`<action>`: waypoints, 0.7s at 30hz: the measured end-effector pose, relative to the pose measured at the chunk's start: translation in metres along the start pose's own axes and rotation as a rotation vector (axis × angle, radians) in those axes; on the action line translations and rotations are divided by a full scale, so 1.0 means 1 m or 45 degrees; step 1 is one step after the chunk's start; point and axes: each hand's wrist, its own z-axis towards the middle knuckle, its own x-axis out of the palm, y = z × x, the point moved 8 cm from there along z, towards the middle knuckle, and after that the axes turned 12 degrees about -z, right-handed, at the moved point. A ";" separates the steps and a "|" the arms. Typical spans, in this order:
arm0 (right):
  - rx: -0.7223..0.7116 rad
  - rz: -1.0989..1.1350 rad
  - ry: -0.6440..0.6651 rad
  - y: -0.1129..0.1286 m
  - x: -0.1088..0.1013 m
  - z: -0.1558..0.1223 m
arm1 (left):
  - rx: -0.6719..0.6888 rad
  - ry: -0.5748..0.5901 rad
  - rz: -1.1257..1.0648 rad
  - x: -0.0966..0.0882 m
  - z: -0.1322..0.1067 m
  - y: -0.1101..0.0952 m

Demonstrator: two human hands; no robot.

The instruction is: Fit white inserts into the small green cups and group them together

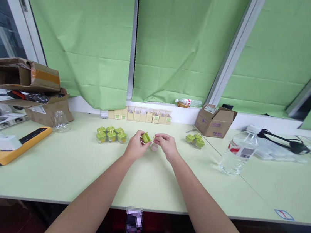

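Observation:
My left hand (137,146) is closed on a small green container part (146,137), tilted so its hollow side partly shows. Just right of it, my right hand (165,144) pinches a small yellowish piece (154,137), too small to name surely. A small round pinkish item (154,147) sits on the table below the fingertips. To the left stands a group of several small clear containers with green tops and yellow loops (111,134). On the right is a smaller group of similar green-topped containers (195,140).
A row of small beige boxes (143,115) lines the wall. Cardboard boxes stand at far left (46,109) and back right (214,121). An orange power strip (19,146) lies left; a large water bottle (238,151) and cables (295,145) are right. The table's front edge is near my forearms.

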 end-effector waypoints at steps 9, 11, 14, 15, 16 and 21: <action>-0.072 -0.006 -0.038 -0.003 -0.002 0.004 | -0.011 0.018 0.004 0.001 0.000 0.000; -0.037 -0.089 -0.069 -0.008 -0.007 0.008 | -0.013 0.018 0.014 0.001 0.000 0.000; -0.011 -0.275 -0.103 -0.014 -0.012 0.011 | -0.026 0.019 0.012 0.001 0.000 0.001; -0.021 -0.323 -0.115 -0.014 -0.013 0.011 | -0.028 0.020 0.006 0.001 0.000 0.001; -0.033 -0.358 -0.126 -0.014 -0.014 0.011 | -0.028 0.021 0.001 0.001 0.000 0.001; -0.043 -0.342 -0.085 -0.008 -0.008 0.007 | -0.021 0.031 -0.001 0.001 0.000 0.000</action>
